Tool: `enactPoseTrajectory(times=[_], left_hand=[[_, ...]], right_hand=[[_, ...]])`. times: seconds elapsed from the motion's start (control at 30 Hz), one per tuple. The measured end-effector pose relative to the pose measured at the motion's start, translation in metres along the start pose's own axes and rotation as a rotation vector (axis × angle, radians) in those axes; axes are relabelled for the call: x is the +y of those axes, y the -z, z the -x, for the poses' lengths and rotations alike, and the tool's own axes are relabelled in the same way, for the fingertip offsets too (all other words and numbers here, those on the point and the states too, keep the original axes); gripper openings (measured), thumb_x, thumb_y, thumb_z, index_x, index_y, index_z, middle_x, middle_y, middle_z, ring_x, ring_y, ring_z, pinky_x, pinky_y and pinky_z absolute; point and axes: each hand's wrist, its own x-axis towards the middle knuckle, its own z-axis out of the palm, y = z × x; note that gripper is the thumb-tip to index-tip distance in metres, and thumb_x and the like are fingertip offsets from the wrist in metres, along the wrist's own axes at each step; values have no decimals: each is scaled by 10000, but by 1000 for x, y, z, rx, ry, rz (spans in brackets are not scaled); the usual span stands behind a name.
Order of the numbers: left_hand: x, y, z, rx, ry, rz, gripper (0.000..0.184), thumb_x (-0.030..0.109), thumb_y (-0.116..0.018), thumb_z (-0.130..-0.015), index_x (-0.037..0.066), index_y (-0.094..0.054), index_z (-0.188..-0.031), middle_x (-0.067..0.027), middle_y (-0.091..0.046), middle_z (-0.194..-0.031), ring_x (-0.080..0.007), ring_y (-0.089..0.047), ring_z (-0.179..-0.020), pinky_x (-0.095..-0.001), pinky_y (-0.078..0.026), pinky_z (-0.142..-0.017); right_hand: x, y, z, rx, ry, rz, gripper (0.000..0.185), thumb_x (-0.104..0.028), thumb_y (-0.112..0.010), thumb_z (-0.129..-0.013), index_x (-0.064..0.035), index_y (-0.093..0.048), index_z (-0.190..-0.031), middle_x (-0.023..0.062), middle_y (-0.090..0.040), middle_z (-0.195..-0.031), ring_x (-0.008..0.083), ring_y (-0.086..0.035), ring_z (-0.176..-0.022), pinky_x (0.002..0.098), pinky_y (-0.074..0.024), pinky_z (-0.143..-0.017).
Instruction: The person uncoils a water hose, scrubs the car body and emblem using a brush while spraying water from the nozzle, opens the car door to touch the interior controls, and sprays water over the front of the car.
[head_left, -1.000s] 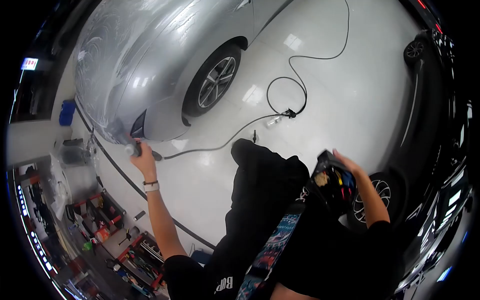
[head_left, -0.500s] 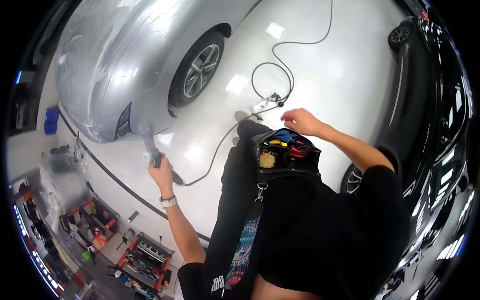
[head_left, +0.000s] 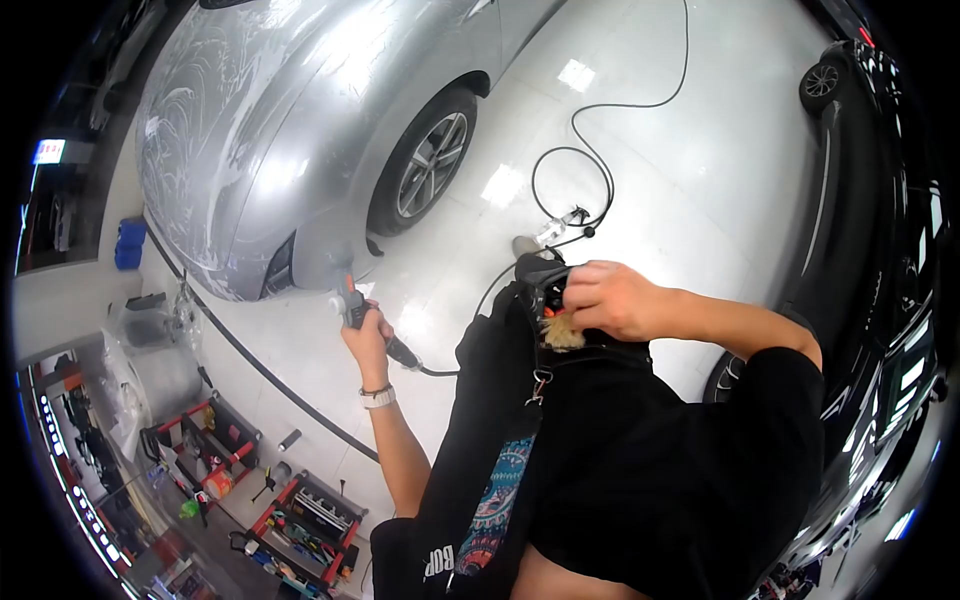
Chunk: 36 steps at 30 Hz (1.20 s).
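Note:
My left hand (head_left: 368, 343) is closed around the handle of a corded tool (head_left: 352, 308), held above the floor just off the front corner of the silver car (head_left: 290, 150). A cable runs from the handle's lower end. At my waist, my right hand (head_left: 615, 300) reaches over the open black pouch (head_left: 610, 351) with its fingers curled together; whatever they grip is hidden. Beside those fingers a tan bristly item (head_left: 562, 334) pokes out of the pouch. A patterned strap (head_left: 498, 500) hangs from the pouch's clip.
A black hose (head_left: 612, 190) loops over the floor by a clear spray bottle (head_left: 551, 231). On the right stands a dark car (head_left: 800, 260). Red-edged tool trays (head_left: 300, 525), a plastic-wrapped roll (head_left: 160, 350) and a blue object (head_left: 130, 243) lie to the left.
My left hand has drawn the tool away from the silver car toward my body. My right hand has moved from the pouch's side, past its front, onto its opening.

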Motion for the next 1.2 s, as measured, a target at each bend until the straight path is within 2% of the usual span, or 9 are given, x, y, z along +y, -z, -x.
enactPoseTrajectory(times=[0.17,0.3,0.5,0.6,0.7,0.83,0.93,1.07,1.2], left_hand=[[3,-27,-16,-29,31,-36,109,17,-558,-819,-12,-567,-924,-24,-506,-604,-106,-468,-439,-252,-360,-414],[13,-52,-32,-73,27,-95,95,20,-553,-806,-8,-582,-892,-25,-505,-568,-109,-466,-427,-255,-359,-414],[37,-93,-59,-150,74,-166,118,42,-552,-774,0,-583,-880,-29,-506,-558,-121,-472,-430,-263,-373,-431],[46,-107,-77,-321,291,24,174,44,-560,-739,12,-554,-910,-52,-521,-647,-145,-499,-500,-260,-398,-457],[53,-123,-91,-392,343,274,210,38,-560,-738,2,-543,-943,-74,-549,-760,-150,-539,-622,-271,-422,-472],[76,-135,-107,-334,283,313,170,14,-559,-796,-11,-536,-963,-86,-552,-825,-157,-553,-679,-267,-456,-521],[84,-137,-126,-245,174,179,117,28,-557,-839,4,-546,-953,-77,-572,-765,-158,-576,-634,-280,-477,-552],[94,-123,-146,-225,198,212,85,51,-552,-854,5,-549,-925,-75,-586,-720,-166,-593,-620,-299,-497,-591],[116,-107,-160,-318,254,306,92,51,-547,-871,3,-553,-950,-78,-591,-761,-170,-598,-654,-310,-510,-623]], right_hand=[[7,54,5,336,-264,-431,178,42,-677,-800,-57,-532,-823,136,-607,-1139,298,-611,-1036,350,-507,-834],[39,78,8,351,-449,-773,173,-159,-600,-958,-57,-460,-955,171,-594,-1151,245,-620,-1038,346,-512,-838],[96,126,-24,729,-434,-927,249,-226,-465,-1039,-58,-385,-1205,126,-553,-1033,176,-641,-753,251,-507,-578],[157,136,-67,686,-566,-1016,386,-205,-400,-1064,-183,-314,-1439,92,-568,-974,135,-622,-650,220,-457,-480],[220,97,-119,616,-615,-1128,245,-233,-437,-1061,-107,-581,-1214,67,-595,-937,113,-594,-619,230,-484,-554],[281,49,-185,524,-615,-1433,298,-147,-456,-1029,-15,-566,-1272,114,-608,-1102,199,-658,-810,327,-558,-770],[303,39,-233,506,-548,-1771,431,7,-539,-922,52,-501,-1349,119,-594,-1142,266,-604,-1089,360,-516,-936],[317,19,-287,479,-389,-1758,499,123,-554,-835,73,-499,-1328,123,-588,-1160,207,-600,-1049,310,-498,-938],[303,2,-330,531,-396,-1504,455,-23,-705,-872,-5,-544,-1297,53,-603,-1129,164,-618,-1053,289,-499,-896]])
